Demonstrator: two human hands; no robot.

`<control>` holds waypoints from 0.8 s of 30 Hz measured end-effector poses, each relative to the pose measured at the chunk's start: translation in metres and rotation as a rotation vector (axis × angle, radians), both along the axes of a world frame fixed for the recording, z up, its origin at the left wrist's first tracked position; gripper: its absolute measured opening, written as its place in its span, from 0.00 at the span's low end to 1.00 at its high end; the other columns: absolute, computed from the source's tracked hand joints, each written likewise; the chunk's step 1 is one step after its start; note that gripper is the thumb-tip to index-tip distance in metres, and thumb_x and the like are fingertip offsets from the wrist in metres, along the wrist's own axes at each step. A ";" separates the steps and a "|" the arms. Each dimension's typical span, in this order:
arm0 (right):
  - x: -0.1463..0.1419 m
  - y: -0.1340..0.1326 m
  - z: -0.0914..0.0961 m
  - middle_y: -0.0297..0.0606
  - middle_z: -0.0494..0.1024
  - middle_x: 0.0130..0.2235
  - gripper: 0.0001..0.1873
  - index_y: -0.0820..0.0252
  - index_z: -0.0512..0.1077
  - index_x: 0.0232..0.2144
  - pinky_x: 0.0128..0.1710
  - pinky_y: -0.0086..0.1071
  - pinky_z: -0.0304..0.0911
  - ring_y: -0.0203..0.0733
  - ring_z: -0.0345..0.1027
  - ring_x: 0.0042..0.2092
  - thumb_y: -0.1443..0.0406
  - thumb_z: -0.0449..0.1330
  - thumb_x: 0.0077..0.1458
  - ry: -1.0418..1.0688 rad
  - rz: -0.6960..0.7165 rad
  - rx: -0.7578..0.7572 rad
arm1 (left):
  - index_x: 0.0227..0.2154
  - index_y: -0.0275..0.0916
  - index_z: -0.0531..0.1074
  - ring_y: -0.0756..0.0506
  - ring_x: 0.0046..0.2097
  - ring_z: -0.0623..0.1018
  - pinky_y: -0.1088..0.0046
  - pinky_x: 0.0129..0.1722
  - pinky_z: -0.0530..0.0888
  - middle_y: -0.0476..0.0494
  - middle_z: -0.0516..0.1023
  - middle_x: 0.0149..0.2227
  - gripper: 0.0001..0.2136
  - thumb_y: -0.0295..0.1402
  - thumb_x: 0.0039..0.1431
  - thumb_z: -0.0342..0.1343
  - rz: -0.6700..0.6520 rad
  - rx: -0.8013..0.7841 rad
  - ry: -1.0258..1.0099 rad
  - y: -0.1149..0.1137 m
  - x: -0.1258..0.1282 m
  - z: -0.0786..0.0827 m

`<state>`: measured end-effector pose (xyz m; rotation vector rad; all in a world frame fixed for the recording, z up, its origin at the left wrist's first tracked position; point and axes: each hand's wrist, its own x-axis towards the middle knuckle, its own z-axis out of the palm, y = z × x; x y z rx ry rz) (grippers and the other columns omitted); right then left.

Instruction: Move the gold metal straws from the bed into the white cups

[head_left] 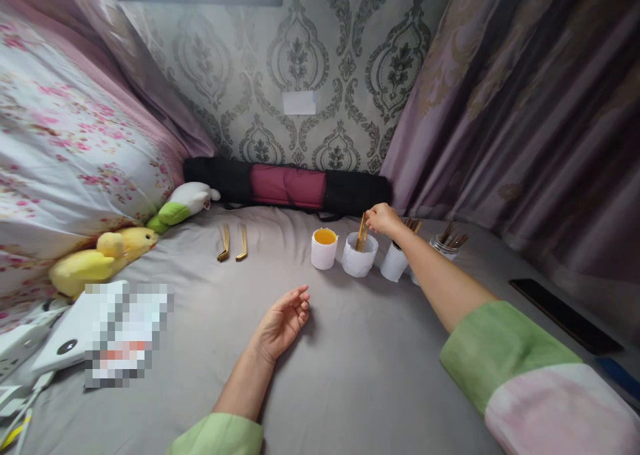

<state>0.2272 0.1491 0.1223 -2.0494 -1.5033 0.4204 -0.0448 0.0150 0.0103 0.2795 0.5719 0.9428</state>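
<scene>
My right hand [384, 219] reaches forward and pinches thin gold straws [361, 234] that stand in a white cup [359, 256]. Left of that cup is a white cup with an orange-yellow inside [324, 248]. To the right stand another white cup [393, 262] and a glass jar [443, 247], both holding sticks. Two bent gold straws [233, 242] lie on the grey sheet [350, 368] further left. My left hand [283, 322] rests on the sheet, palm up, fingers loosely curled and apart, holding nothing.
A black and maroon roll bag [287, 185] lies along the patterned wall. A floral pillow [65, 148], a yellow plush duck [103, 255] and a white-green plush [183, 205] are at the left. White devices [45, 342] sit at lower left. A dark phone [565, 315] lies right, by the curtain.
</scene>
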 end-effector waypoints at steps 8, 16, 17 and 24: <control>-0.004 0.001 0.000 0.41 0.76 0.27 0.12 0.65 0.71 0.29 0.17 0.20 0.58 0.28 0.64 0.19 0.62 0.52 0.54 0.028 0.015 -0.006 | 0.38 0.31 0.68 0.54 0.28 0.72 0.80 0.26 0.70 0.43 0.73 0.29 0.10 0.23 0.51 0.52 0.000 -0.003 -0.015 0.001 0.000 -0.001; -0.003 0.000 0.001 0.42 0.76 0.27 0.16 0.65 0.70 0.26 0.17 0.21 0.59 0.29 0.65 0.19 0.61 0.49 0.56 0.021 0.021 0.010 | 0.38 0.30 0.68 0.54 0.28 0.72 0.81 0.27 0.70 0.43 0.73 0.29 0.10 0.23 0.51 0.53 0.009 -0.002 0.001 0.000 0.000 0.002; -0.003 -0.001 0.002 0.42 0.77 0.28 0.16 0.65 0.70 0.26 0.17 0.21 0.59 0.29 0.65 0.19 0.61 0.49 0.56 0.022 0.020 0.010 | 0.38 0.30 0.68 0.54 0.28 0.72 0.80 0.27 0.70 0.43 0.73 0.29 0.10 0.23 0.51 0.53 0.007 -0.001 0.000 0.000 0.000 0.002; -0.004 -0.004 0.006 0.44 0.77 0.27 0.17 0.65 0.70 0.24 0.16 0.22 0.59 0.30 0.64 0.18 0.61 0.48 0.56 0.020 -0.002 0.003 | 0.38 0.31 0.68 0.54 0.28 0.73 0.81 0.27 0.70 0.43 0.73 0.29 0.10 0.22 0.51 0.52 0.005 -0.005 0.002 0.000 0.000 0.003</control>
